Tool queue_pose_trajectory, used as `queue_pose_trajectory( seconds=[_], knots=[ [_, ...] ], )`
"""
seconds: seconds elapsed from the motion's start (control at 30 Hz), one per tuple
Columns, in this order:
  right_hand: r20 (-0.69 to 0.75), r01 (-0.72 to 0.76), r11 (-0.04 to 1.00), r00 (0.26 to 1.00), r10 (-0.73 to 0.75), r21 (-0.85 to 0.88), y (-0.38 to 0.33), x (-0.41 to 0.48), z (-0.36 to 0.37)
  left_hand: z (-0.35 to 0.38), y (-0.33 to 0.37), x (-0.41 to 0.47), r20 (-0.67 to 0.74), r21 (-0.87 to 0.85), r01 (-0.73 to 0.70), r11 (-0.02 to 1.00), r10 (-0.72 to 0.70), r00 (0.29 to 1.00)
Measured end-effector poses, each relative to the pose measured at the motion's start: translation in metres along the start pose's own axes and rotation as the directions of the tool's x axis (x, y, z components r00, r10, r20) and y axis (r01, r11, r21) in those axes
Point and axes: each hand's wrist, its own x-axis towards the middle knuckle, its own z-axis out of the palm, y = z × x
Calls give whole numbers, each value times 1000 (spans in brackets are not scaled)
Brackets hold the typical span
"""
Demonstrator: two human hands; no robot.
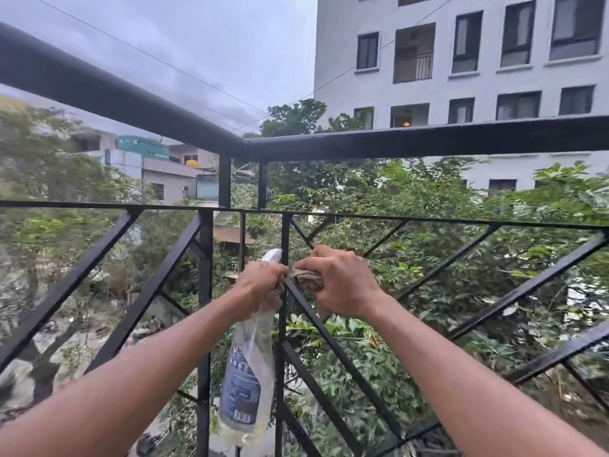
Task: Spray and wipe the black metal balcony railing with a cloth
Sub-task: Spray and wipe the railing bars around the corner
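1. Head view, inventory: two hands, one spray bottle, one cloth, and one black metal railing [428, 140] built from two sections that meet at a corner.
2. Railing: each section has one wide top rail and one thin horizontal bar below it. Vertical and diagonal bars fill the lower part.
3. Left hand [260, 285]: its fingers are curled round the neck of the spray bottle [247, 384], just left of a vertical bar [285, 235] near the corner.
4. Spray bottle: clear body hanging downward, with pale liquid in the bottom. It carries one dark label with a barcode. The white trigger head shows above the left hand.
5. Right hand [342, 282]: its fingers are clamped on the cloth [308, 278], a bunched brownish wad.
6. Cloth: pressed against the railing where one diagonal bar [342, 357] meets the vertical bar, just right of the left hand.
7. Hand spacing: the two hands sit close together at the same height, with the vertical bar between them.
8. Beyond the railing: one pale multi-storey building [461, 77] at the right, green trees [379, 199] below it, low buildings [171, 173] at the left, and wires [164, 62] crossing a grey sky.
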Motion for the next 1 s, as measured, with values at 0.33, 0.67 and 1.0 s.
queue_pose_trajectory(
  seconds=[0.33,0.67,1.0],
  knots=[
    [16,57,998,998,-56,-30,-8,-23,11,6,-25,-14,-12,7,65,998,-65,998],
    [117,72,997,991,-67,-42,-22,-56,32,12,-43,-36,-43,-1,109,994,-109,993],
    [183,93,996,979,-94,15,-32,-90,60,11,-89,-45,-69,70,137,988,-133,989]
  ],
)
